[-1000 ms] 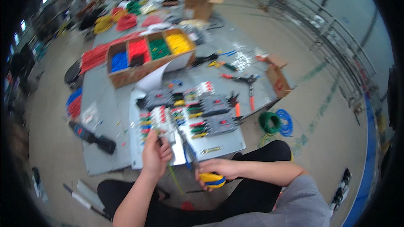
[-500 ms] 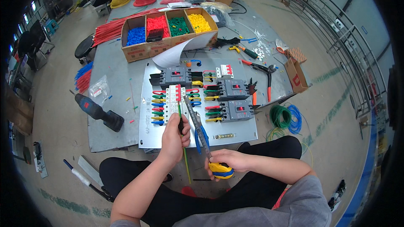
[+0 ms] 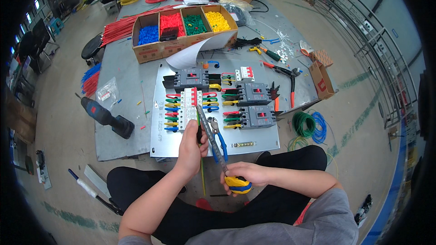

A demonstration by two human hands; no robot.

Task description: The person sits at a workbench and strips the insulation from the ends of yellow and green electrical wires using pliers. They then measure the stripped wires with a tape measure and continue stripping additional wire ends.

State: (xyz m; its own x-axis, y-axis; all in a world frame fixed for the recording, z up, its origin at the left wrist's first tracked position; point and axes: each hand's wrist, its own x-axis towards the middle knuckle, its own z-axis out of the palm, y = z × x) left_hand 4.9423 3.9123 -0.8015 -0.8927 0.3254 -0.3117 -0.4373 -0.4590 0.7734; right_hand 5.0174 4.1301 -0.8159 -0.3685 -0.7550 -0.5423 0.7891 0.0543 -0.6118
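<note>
My left hand (image 3: 190, 149) is closed around a thin green-and-yellow wire (image 3: 203, 182) and a slim black item (image 3: 199, 134) whose kind is hard to make out. The wire runs up toward the row of white miniature breakers (image 3: 188, 113) and hangs down below the fist. My right hand (image 3: 247, 172) grips a yellow-and-blue tape measure (image 3: 238, 184). Its metal blade (image 3: 210, 136) is pulled out and slants up beside the wire, its tip over the breakers. Blue-handled pliers (image 3: 220, 143) lie on the metal mounting plate (image 3: 259, 145), right of the blade.
Grey moulded-case breakers (image 3: 259, 117) with coloured wire loops sit on the plate. Behind it stands a divided cardboard box (image 3: 156, 54) of coloured caps, with curled paper (image 3: 184, 59). A cordless drill (image 3: 106, 117) lies left, a red-handled cutter (image 3: 292, 84) right. Wire coils (image 3: 303, 124) rest on the floor.
The tape blade has shifted slightly left and nearer relative to the breakers, so the pliers' jaws now show beside it. Both hands keep their grip; the view has tilted slightly.
</note>
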